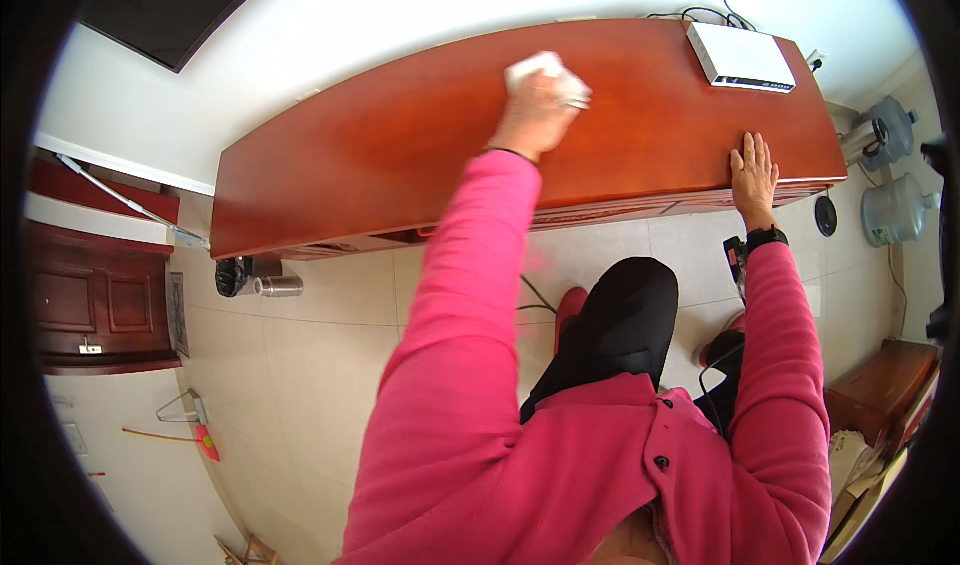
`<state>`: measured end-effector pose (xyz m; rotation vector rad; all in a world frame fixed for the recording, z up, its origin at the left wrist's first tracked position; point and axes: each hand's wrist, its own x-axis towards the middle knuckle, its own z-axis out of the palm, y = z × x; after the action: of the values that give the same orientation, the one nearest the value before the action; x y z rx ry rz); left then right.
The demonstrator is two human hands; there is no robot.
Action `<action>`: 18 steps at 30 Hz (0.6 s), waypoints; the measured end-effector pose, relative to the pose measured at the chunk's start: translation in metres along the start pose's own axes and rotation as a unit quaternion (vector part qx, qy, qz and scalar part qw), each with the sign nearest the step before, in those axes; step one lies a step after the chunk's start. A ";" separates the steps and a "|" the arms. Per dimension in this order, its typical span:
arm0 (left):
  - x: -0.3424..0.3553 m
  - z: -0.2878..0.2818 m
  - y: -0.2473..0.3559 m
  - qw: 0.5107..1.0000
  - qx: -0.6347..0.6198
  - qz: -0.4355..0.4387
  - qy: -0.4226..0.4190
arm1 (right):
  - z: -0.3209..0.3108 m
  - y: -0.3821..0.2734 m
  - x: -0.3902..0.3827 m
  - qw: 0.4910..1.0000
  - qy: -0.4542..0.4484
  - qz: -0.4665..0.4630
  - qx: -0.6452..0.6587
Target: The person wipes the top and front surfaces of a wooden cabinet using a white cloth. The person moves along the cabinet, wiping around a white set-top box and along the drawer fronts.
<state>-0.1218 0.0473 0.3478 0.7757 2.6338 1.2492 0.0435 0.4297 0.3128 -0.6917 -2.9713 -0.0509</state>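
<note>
A folded white cloth lies pressed against the top of a long reddish-brown wooden cabinet, towards its far edge. My left hand is closed round the cloth, slightly smeared by motion, with the arm stretched far forward. My right hand rests palm down on the cabinet's near edge at the right, its fingers stretched out and nothing in them. Beyond it, at the far right of the top, stands a flat white electronic box with dark cables behind it.
Large water bottles stand right of the cabinet. A steel flask lies on the floor near its left end, where a pole leans. A dark screen hangs on the wall, upper left. A wooden box stands at lower right.
</note>
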 end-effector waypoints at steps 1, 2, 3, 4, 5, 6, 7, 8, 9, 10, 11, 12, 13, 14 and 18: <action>-0.008 -0.026 -0.027 0.992 0.124 0.005 0.019 | 0.000 0.000 0.000 1.000 0.002 0.003 0.002; -0.019 -0.050 -0.057 0.969 0.227 0.063 0.074 | 0.000 0.000 0.000 1.000 -0.007 0.011 -0.009; -0.031 -0.075 -0.089 0.956 0.282 0.010 0.074 | 0.000 0.000 0.000 1.000 -0.004 0.009 -0.011; -0.048 -0.098 -0.121 0.915 0.392 0.026 0.093 | 0.000 0.000 -0.001 1.000 -0.007 0.004 -0.010; -0.069 -0.122 -0.152 0.939 0.326 -0.042 0.100 | 0.000 0.000 -0.001 1.000 -0.015 0.002 -0.021; -0.093 -0.146 -0.180 0.916 0.378 -0.043 0.127 | 0.000 0.001 -0.001 0.999 -0.004 -0.010 -0.043; -0.119 -0.170 -0.205 0.886 0.444 -0.115 0.067 | 0.001 0.001 -0.001 1.000 -0.008 -0.002 -0.018; -0.146 -0.195 -0.224 0.840 0.517 -0.158 -0.042 | 0.002 0.001 -0.001 1.000 0.006 -0.002 -0.002; -0.172 -0.213 -0.237 0.864 0.453 -0.221 -0.011 | 0.002 0.002 0.000 1.000 0.012 -0.001 0.012; -0.199 -0.225 -0.244 0.879 0.413 -0.237 0.016 | 0.003 0.002 0.000 1.000 0.015 -0.010 -0.006; -0.230 -0.238 -0.246 0.875 0.398 -0.275 0.025 | 0.003 0.002 0.001 0.999 0.010 -0.018 -0.028; -0.245 -0.249 -0.247 0.852 0.449 -0.269 -0.025 | 0.004 0.001 0.001 0.997 -0.016 -0.017 -0.080; -0.253 -0.255 -0.247 0.879 0.365 -0.306 0.028 | 0.003 0.002 0.001 0.994 -0.017 -0.036 -0.104; -0.258 -0.259 -0.247 0.887 0.294 -0.348 0.073 | 0.004 -0.002 0.002 0.997 -0.022 -0.023 -0.067; -0.240 -0.272 -0.246 0.853 0.320 -0.404 -0.079 | -0.002 -0.015 0.007 1.000 0.013 0.015 -0.012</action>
<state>-0.1001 -0.3892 0.3155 -0.2255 2.7146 0.0778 0.0310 0.4186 0.3149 -0.7321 -2.9389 -0.0917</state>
